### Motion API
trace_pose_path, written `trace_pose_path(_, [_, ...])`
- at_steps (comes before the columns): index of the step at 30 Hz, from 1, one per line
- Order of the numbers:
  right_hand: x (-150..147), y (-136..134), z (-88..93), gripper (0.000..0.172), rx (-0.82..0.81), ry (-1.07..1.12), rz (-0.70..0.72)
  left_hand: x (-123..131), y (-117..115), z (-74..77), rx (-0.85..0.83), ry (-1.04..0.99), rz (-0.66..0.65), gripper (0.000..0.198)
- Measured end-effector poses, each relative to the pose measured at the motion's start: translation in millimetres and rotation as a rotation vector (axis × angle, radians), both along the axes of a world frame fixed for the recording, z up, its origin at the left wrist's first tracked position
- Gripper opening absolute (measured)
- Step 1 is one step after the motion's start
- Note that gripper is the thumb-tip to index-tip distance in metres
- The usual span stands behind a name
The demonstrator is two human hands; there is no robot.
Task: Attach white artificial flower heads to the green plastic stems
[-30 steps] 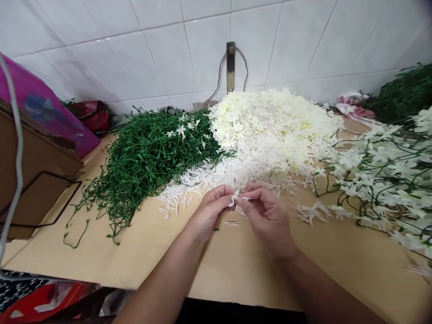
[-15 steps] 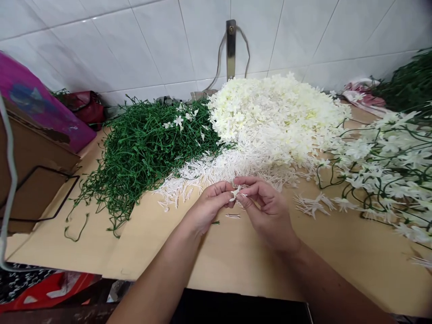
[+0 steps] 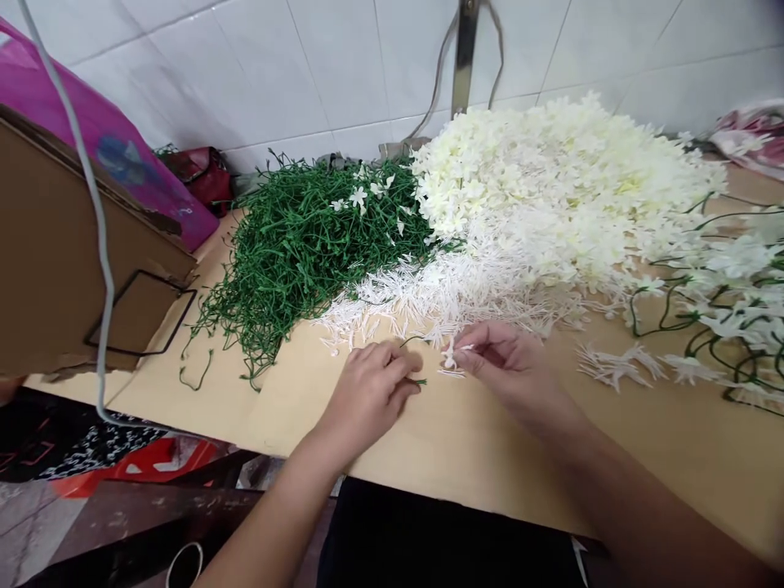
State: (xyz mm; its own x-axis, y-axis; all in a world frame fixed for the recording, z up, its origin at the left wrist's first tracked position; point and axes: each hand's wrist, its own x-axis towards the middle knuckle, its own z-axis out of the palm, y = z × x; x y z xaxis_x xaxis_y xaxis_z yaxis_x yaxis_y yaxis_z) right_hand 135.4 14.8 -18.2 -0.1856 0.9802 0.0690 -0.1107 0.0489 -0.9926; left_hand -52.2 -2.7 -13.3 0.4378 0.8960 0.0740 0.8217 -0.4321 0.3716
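**Desk:** Any containers in the frame?

**Photographer:** A cardboard box (image 3: 55,261) stood far to the left of the cream blossom heap (image 3: 563,188), side-on to the camera, with its contents out of sight. A magenta bag (image 3: 122,159) leaned behind the box. A red bag (image 3: 205,171) sat against the tiled wall, also left of the heap. What either bag held could not be told. Everything else lay loose on the desk (image 3: 478,449).

**Desk:** And the hands?

**Photographer:** The left hand (image 3: 367,392) rested in front of the heap and to its left, fingers pressed together on a thin green stem (image 3: 419,380). The right hand (image 3: 514,371) hovered straight in front of the heap, thumb and forefinger pinching a white floret (image 3: 450,358).

**Desk:** How did the floret look?

**Photographer:** It was tiny and white, with narrow parts splaying from the pinch. It hung just above the desk between the two hands, near the front edge of the white stamen pile (image 3: 441,294), which spread from the foot of the heap. The stem was hair-thin and curved, with one end poking out past the fingers.

**Desk:** Anything beside the heap?

**Photographer:** A tangle of green stems (image 3: 300,237) touched the heap's left flank. Flowered sprays (image 3: 735,302) sprawled to the heap's right.
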Motion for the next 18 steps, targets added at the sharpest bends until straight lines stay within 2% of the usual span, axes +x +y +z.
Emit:
trace_pose_path(2, [-3.1,-0.3,-4.6,0.013,-0.073,0.006,0.124,6.0,3.0,-5.3,0.044,0.043,0.011,0.013])
trace_pose_path(4, [-4.2,1.4,-9.4,0.015,-0.116,0.005,0.178,8.2,6.4,-6.6,0.06,0.049,0.038,0.013])
trace_pose_path(7, [-1.1,7.4,-13.4,0.016,-0.121,-0.01,0.073,3.3,11.2,-3.0,0.05,-0.087,0.139,0.009])
trace_pose_path(11, [4.3,14.1,-12.1,0.015,-0.1,0.017,-0.099,-5.9,22.3,5.6,0.055,-0.488,0.306,0.012])
trace_pose_path(15, [2.6,13.2,-8.8,0.015,-0.101,0.058,-0.072,-8.6,42.7,15.1,0.139,-0.719,0.362,0.02])
trace_pose_path(18, [1.4,11.2,-5.0,0.016,-0.114,0.069,-0.07,-6.2,54.0,19.5,0.135,-0.862,0.41,0.013])
